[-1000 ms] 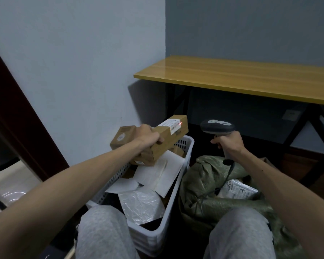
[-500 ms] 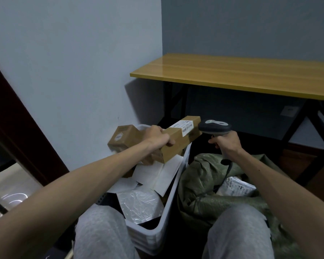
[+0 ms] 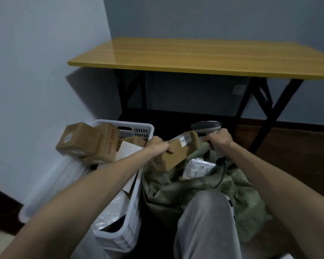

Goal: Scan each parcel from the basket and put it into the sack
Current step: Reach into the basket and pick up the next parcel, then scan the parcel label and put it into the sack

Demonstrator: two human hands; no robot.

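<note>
My left hand grips a long brown cardboard parcel with a white label, held over the open mouth of the green sack. My right hand holds the grey barcode scanner by its handle, just right of the parcel's far end; its cable hangs down into the sack. A white labelled packet lies inside the sack. The white plastic basket stands to the left, holding brown boxes, white envelopes and a plastic-wrapped packet.
A yellow-topped folding table on black legs stands ahead against the grey wall. The white wall runs close along the left of the basket. My grey-trousered knee is in front of the sack. Dark wood floor lies to the right.
My left hand has carried the long parcel right and down, from above the basket to over the sack. The scanner hand stayed roughly in place. The camera tilted and shifted right.
</note>
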